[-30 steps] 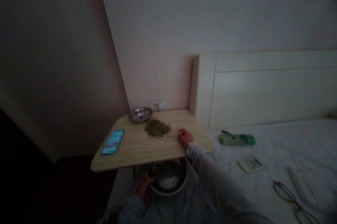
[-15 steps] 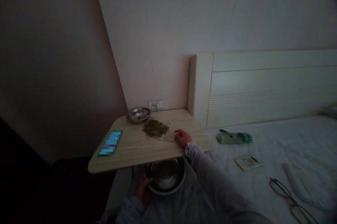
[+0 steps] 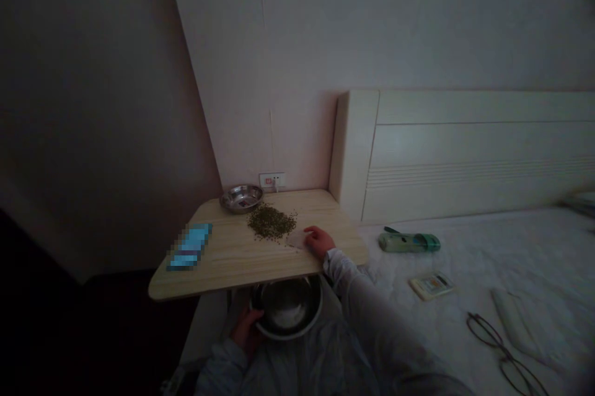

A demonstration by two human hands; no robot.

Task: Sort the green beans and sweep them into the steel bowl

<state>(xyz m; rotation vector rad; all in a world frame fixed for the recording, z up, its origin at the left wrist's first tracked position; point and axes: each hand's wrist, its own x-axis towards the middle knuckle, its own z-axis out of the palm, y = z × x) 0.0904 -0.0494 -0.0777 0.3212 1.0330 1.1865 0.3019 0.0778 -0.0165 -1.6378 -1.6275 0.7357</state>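
At a bedside surface point(image 3: 223, 259), a person's right hand point(image 3: 320, 244), at four o'clock from a heap of small green grains point(image 3: 271, 222), appears to pinch a pale translucent piece point(image 3: 296, 239), fingers nearly together. The left hand point(image 3: 246, 326) grips the rim of a large bowl point(image 3: 288, 315) at six o'clock; a smaller dish point(image 3: 226, 199) sits at ten. Most grains lie gathered; with none discernible in the bowl, much looks left.

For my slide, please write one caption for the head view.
Left hand gripping a metal bowl below the tabletop, right hand beside scattered grains.
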